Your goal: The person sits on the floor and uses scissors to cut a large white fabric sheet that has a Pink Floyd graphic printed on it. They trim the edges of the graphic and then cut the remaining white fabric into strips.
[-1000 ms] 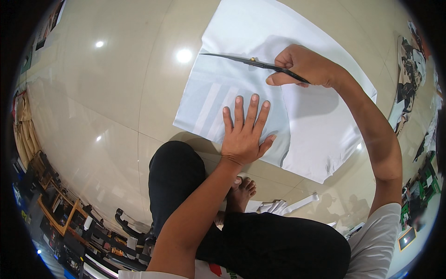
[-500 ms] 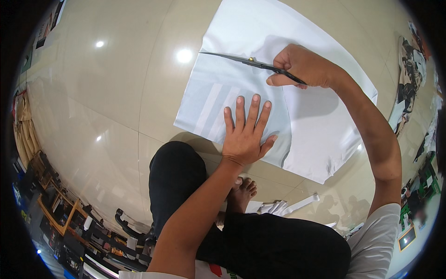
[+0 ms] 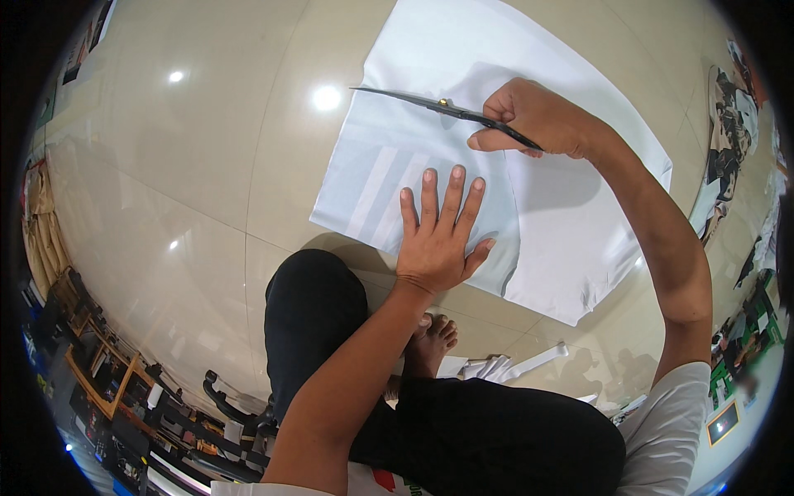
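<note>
A large piece of white fabric (image 3: pixel 571 231) lies spread on the tiled floor in front of me, with a pale grey-blue striped piece (image 3: pixel 347 178) at its near left part. My left hand (image 3: pixel 438 240) rests flat on the pale piece, fingers spread. Wrapped around the handles of black scissors (image 3: pixel 413 101) is my right hand (image 3: pixel 538 120). The blades look closed, and their tips reach a little past the fabric's left edge. Whether the lower blade lies under the cloth I cannot tell.
My bent knees (image 3: pixel 314 322) and bare foot (image 3: pixel 430 343) are close to the fabric's near edge. White cloth strips (image 3: pixel 521 364) lie beside the foot. A black chair base (image 3: pixel 231 413) stands at lower left, and piled clothes (image 3: pixel 728 149) lie at far right.
The scissors and my right hand have shifted slightly left and away from me, so the tips now stick out beyond the fabric's edge. My left hand has stayed in place.
</note>
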`<state>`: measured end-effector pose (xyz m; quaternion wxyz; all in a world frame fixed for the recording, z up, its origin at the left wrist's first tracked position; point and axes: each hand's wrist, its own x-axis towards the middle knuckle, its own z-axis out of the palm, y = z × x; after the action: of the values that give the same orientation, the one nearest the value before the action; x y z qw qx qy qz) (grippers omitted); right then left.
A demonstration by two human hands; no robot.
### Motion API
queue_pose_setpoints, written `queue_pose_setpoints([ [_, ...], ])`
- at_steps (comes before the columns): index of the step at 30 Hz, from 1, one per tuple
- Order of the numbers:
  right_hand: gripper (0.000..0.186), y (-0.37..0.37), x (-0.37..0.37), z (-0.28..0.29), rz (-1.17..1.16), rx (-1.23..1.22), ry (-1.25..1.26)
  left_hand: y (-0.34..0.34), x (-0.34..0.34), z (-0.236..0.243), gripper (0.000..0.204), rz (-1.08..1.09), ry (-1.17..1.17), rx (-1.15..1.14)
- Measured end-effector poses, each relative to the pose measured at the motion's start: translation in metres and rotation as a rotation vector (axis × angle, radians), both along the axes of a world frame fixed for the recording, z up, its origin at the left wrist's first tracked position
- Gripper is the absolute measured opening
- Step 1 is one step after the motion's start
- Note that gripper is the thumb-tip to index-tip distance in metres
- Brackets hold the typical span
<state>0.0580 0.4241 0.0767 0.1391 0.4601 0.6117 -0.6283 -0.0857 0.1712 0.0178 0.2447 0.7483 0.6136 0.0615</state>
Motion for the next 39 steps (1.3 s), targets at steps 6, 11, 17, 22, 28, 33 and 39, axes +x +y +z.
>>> queue_pose_setpoints([
  [6, 0.040, -0.005, 0.001, -0.003, -0.046, -0.050, 0.020, 0.001, 0.000, 0.000, 0.091, 0.006, -0.009, 0.011],
  [11, 0.038, -0.015, -0.002, -0.001, -0.084, -0.076, 0.012, 0.001, 0.000, 0.002, 0.091, 0.006, 0.000, 0.017],
  [17, 0.038, -0.032, -0.004, -0.007, -0.136, -0.091, 0.020, 0.001, 0.000, 0.000, 0.091, 0.004, 0.001, 0.027],
  [22, 0.044, -0.037, -0.004, -0.009, -0.155, -0.044, 0.046, 0.001, 0.000, 0.000, 0.090, 0.006, -0.005, 0.027],
  [28, 0.037, -0.047, -0.006, -0.012, -0.220, -0.115, 0.073, 0.001, -0.001, 0.000, 0.090, 0.001, -0.009, 0.014],
  [33, 0.039, -0.049, -0.013, -0.006, -0.259, -0.145, 0.113, 0.001, 0.000, 0.000, 0.089, 0.000, -0.004, 0.012],
  [39, 0.039, -0.051, -0.015, -0.009, -0.265, -0.114, 0.131, 0.001, -0.001, 0.000, 0.089, -0.005, 0.012, 0.011],
])
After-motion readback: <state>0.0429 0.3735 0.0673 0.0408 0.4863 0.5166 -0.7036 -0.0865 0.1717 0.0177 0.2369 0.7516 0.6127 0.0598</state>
